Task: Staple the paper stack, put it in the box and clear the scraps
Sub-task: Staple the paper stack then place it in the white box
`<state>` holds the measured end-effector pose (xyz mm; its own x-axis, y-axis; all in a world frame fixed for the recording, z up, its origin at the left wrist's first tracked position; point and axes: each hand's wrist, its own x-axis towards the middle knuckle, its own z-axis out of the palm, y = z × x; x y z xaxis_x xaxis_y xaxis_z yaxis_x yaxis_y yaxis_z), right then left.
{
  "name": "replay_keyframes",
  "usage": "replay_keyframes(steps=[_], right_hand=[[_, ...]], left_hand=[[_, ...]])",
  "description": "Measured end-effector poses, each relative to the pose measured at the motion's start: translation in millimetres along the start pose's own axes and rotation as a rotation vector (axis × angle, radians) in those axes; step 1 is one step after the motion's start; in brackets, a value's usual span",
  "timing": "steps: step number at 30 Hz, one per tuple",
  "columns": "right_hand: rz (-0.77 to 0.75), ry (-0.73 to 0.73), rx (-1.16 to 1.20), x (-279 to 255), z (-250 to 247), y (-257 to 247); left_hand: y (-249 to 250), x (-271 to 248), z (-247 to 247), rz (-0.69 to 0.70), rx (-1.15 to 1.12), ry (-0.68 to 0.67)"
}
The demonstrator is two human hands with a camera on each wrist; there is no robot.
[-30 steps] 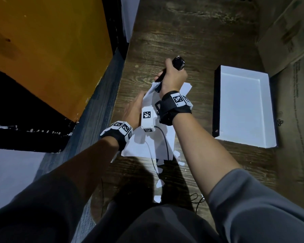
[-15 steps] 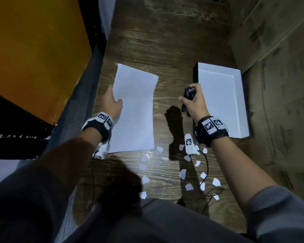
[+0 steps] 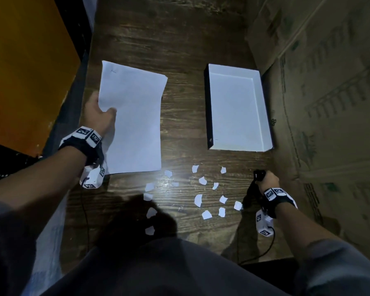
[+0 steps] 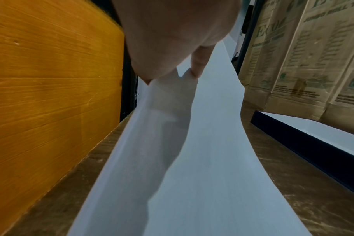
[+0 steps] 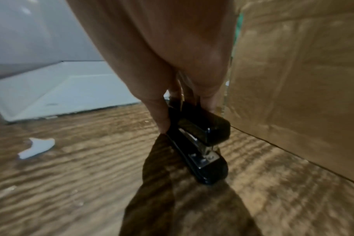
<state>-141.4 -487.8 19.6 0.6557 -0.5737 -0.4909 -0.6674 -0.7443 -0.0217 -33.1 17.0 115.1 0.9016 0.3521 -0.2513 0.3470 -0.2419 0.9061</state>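
Two hands busy here: the left hand (image 3: 98, 115) pinches the left edge of the paper stack (image 3: 135, 122), thumb on top, fingers hidden underneath, so the sheet bows up off the bench (image 3: 179, 39). The right hand (image 3: 268, 180) is wrapped round a black stapler (image 5: 200, 143) low over the bench near the cardboard (image 3: 329, 103); whether it touches down is hard to tell. The white box (image 3: 235, 107) sits open between them, further back. Loads of torn scraps (image 3: 198, 199) lie scattered at the near edge, a few lost in shadow.
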Motion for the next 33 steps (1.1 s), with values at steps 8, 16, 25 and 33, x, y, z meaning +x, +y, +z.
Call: replay_keyframes(steps=[8, 16, 25, 33], right_hand=[[0.091, 0.038, -0.014, -5.4, -2.9, -7.8], [-0.802, -0.007, 0.554, -57.2, -53.1, -147.6], [-0.572, -0.386, 1.211, -37.3, -102.0, -190.6], [-0.309, -0.249, 1.212, 68.5, -98.5, -111.8]], left_hand=[[29.8, -13.1, 2.3, 0.231, 0.041, -0.058], [91.9, -26.0, 16.3, 0.422, -0.040, -0.050], [144.1, -37.1, 119.4, 0.216, -0.460, -0.185], [78.0, -37.1, 271.1, -0.169, 0.013, -0.583]])
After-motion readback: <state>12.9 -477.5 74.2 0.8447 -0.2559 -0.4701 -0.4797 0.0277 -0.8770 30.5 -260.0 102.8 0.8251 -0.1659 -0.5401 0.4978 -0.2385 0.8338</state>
